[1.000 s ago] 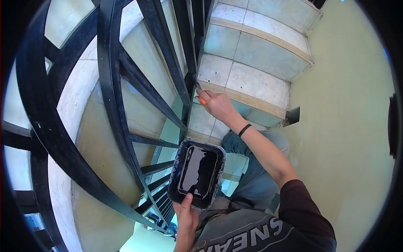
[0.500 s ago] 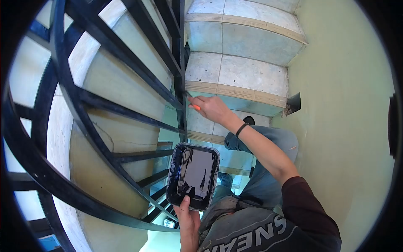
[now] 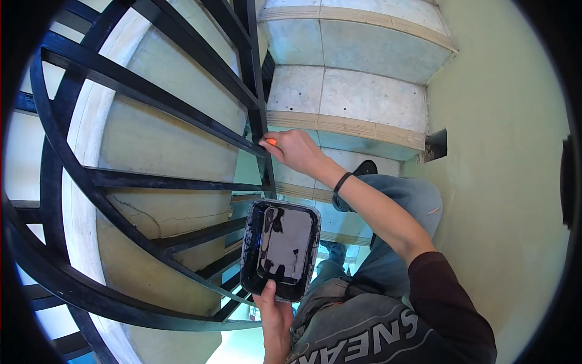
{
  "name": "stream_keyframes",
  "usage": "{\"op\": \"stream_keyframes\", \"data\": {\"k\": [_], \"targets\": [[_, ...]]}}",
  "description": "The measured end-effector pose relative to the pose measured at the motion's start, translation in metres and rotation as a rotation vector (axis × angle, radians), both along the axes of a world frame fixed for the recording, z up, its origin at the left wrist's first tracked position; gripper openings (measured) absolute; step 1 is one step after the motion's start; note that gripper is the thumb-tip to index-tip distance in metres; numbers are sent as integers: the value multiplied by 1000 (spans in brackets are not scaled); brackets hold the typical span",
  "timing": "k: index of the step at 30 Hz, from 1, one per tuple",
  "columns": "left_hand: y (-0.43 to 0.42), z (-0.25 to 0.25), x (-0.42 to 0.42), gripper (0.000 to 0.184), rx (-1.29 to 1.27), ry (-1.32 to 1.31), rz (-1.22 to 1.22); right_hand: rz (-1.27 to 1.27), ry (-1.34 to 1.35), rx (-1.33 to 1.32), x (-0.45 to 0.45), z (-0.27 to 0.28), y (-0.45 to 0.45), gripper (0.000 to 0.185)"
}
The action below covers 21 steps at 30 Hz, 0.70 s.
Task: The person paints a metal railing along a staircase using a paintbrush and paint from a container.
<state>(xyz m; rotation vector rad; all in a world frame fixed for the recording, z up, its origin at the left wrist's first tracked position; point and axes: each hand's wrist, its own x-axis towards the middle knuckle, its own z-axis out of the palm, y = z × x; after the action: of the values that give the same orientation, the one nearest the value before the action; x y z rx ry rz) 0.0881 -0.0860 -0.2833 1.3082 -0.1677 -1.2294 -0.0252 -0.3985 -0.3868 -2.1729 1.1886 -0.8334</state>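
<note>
A black tray (image 3: pixel 288 246) with glossy dark liquid in it is gripped at its lower rim by my left hand (image 3: pixel 274 315), thumb over the edge. My right hand (image 3: pixel 296 150) is closed round a tool with an orange handle (image 3: pixel 271 142); its working end is hidden at the railing. The fingertips are against or very close to the dark metal railing post (image 3: pixel 257 121), where a slanted bar (image 3: pixel 200 118) meets it.
Tiled stairs (image 3: pixel 373 97) with beige nosings rise beyond my hands. A pale green wall (image 3: pixel 497 182) with a square hole (image 3: pixel 436 145) stands on the right. Curved black railing (image 3: pixel 109 212) fills the left. My legs and a black shoe (image 3: pixel 365 168) are below.
The view has shifted along the railing, whose bars now lie at other angles. My right hand has moved slightly left and is now at the post. The tray stays in my left hand.
</note>
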Motion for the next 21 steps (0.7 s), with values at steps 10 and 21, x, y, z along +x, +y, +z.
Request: {"op": "stream_keyframes", "data": {"k": [10,21], "targets": [[-13,-1,-4,74,24,30,26,63,60,11,7,15,-24,33],[-37,-7,-7,77,77,43,2,103,-59,82,7,25,-46,32]]}}
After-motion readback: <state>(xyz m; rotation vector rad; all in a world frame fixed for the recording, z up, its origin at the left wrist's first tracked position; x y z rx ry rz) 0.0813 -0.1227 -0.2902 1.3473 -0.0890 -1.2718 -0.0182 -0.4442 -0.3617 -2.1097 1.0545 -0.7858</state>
